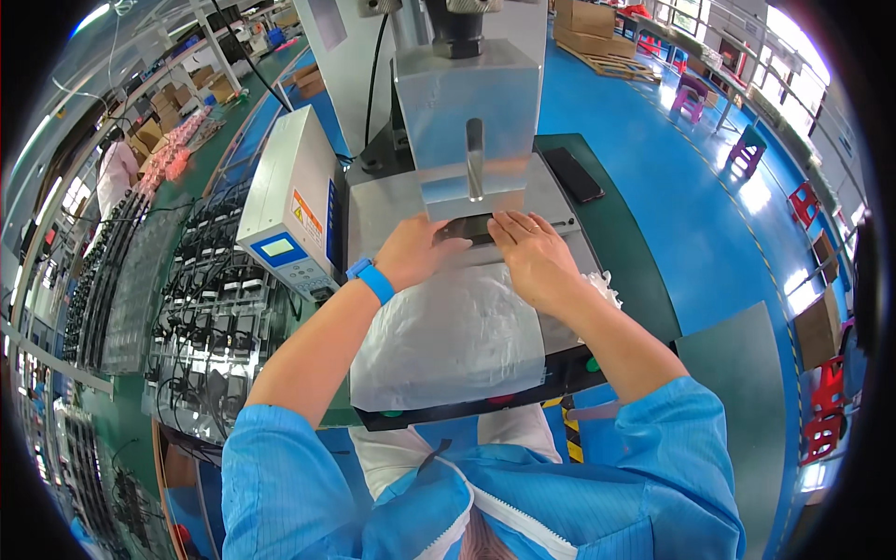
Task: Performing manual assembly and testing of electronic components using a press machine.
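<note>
A small dark, flat piece (469, 227) lies on the metal bed of a bench press, just below the press's large silver block (467, 93). My left hand (418, 250) holds its left end, the thumb lying along the near edge. At its right end my right hand (537, 257) grips it, with the fingers laid close together over the top. The palms hide both ends of the piece. A clear plastic sheet (453, 331) covers the front of the machine base, just below my hands. A blue band (376, 282) circles my left wrist.
To the left stands a white control box (289, 187) with a small screen. A black phone (573, 175) lies on the green mat at the right. Trays of black cabled parts (215, 317) fill the left bench. A green button (593, 364) sits on the base's front edge.
</note>
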Demonstrator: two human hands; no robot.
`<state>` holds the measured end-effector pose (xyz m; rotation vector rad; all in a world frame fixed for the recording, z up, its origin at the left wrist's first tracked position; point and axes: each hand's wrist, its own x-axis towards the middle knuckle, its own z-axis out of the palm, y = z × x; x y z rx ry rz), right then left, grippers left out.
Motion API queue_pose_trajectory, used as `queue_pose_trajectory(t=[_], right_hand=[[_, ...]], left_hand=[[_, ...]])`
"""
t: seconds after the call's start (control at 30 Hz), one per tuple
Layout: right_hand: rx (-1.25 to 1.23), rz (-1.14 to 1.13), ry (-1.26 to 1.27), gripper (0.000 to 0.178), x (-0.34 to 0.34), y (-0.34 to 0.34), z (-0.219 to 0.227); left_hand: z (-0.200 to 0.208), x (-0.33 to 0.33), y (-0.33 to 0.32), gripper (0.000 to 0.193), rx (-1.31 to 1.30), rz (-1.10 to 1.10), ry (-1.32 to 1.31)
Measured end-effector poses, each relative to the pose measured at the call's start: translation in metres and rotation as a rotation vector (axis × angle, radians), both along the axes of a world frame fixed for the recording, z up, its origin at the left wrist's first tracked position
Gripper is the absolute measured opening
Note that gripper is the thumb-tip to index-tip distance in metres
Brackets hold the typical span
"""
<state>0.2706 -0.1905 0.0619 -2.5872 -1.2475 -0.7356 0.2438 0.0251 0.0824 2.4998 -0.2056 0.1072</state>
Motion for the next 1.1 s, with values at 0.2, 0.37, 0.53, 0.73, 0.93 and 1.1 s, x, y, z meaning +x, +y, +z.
queue_pose_trajectory(t=[0.2, 0.37, 0.53, 0.73, 0.93, 1.1], right_hand=[[-0.024, -0.015, 0.029, 0.042, -0.001, -0.002, -0.004], [0.044, -0.010, 0.142, 0.044, 0.000, -0.004, -0.013], [0.093, 0.056, 0.232, 0.046, -0.003, -0.013, -0.005], [-0.001, -0.056, 0.230, 0.024, -0.044, -0.027, -0.001], [0.458, 0.211, 0.356, 0.013, -0.033, -0.009, -0.014], [0.792, 0.011, 0.554, 0.006, 0.017, 0.010, -0.003]], left_hand=[[-0.013, 0.003, 0.001, 0.041, -0.044, -0.057, -0.076], [-0.015, 0.000, -0.003, 0.042, -0.061, -0.060, -0.095], [-0.013, -0.011, 0.002, 0.045, 0.004, -0.061, -0.071], [-0.029, -0.090, 0.044, 0.048, -0.084, 0.142, -0.317], [-0.041, -0.138, 0.050, 0.050, 0.061, 0.136, -0.458], [-0.034, -0.158, 0.028, 0.052, -0.100, 0.185, -0.484]])
